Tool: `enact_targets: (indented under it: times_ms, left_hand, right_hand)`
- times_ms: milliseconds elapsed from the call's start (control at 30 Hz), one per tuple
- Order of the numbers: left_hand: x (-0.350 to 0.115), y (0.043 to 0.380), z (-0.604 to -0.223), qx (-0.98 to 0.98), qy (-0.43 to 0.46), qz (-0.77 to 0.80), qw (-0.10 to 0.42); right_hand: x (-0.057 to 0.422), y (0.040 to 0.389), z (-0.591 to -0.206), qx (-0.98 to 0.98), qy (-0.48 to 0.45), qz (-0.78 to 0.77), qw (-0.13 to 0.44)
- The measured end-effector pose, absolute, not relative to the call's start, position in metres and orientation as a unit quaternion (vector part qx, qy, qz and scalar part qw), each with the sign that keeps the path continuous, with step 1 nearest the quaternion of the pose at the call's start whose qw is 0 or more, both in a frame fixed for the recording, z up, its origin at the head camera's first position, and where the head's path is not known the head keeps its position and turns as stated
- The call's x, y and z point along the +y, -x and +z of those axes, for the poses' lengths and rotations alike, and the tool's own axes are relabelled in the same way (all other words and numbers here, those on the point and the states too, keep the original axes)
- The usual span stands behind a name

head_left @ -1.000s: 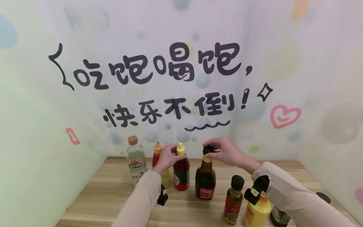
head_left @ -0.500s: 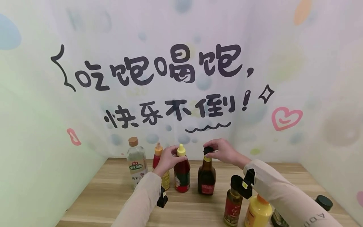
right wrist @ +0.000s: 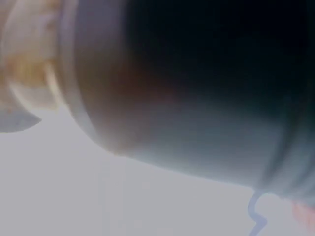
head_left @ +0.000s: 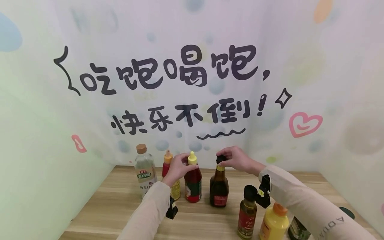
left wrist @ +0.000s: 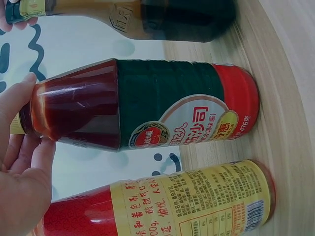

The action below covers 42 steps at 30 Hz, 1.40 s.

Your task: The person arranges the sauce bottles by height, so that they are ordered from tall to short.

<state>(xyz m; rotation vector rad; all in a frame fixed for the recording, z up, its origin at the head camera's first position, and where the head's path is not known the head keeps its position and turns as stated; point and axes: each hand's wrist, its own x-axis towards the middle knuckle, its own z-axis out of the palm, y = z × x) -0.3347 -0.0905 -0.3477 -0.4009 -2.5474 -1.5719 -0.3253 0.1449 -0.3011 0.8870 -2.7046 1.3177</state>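
In the head view my left hand holds a ketchup bottle by the neck, just under its yellow nozzle. The left wrist view shows thumb and fingers curled round that neck, with the bottle's green and red label facing the camera. To its right stands a dark brown sauce bottle, upright on the table; the fingers and thumb of my right hand pinch its black cap. A red squeeze bottle with a yellow label stands left of the ketchup, partly behind my left hand in the head view.
A clear vinegar bottle ends the row at left. Nearer, at right, stand a black-capped oil bottle, a yellow bottle and a dark jar partly under my right sleeve. A printed curtain backs the wooden table. The right wrist view is blurred.
The dark sauce bottle has moved slightly back and to the right with my right hand, and my right forearm has shifted left. My left hand stays on the ketchup bottle.
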Motion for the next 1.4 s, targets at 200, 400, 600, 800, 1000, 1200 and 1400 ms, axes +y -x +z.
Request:
enact_targets:
  times_ms: [200,400,600,800,1000,1200,1400]
  left_hand:
    - [-0.089,0.335,-0.347,-0.843,0.136,-0.517,0.064]
    - [-0.088,0.335,-0.347,-0.845,0.135,-0.515,0.058]
    - [-0.087,0.335,-0.346,-0.844,0.138,-0.515,0.055]
    - [-0.088,0.336,-0.345,-0.845,0.133,-0.515,0.057]
    - [-0.089,0.336,-0.345,-0.842,0.129,-0.52,0.059]
    - [-0.09,0.335,-0.346,-0.843,0.124,-0.52,0.061]
    - [-0.09,0.335,-0.348,-0.845,0.119,-0.517,0.058]
  right_hand:
    - [0.149,0.326,-0.299,-0.854,-0.288,0.434,-0.017]
    - [0.154,0.33,-0.299,-0.848,-0.295,0.439,-0.023]
    - [0.155,0.333,-0.301,-0.844,-0.299,0.445,-0.023]
    - [0.153,0.335,-0.304,-0.842,-0.302,0.447,-0.022]
    - [0.147,0.335,-0.302,-0.841,-0.311,0.441,-0.026]
    - [0.145,0.335,-0.304,-0.84,-0.307,0.446,-0.035]
    - [0.145,0.337,-0.309,-0.848,-0.305,0.433,-0.021]
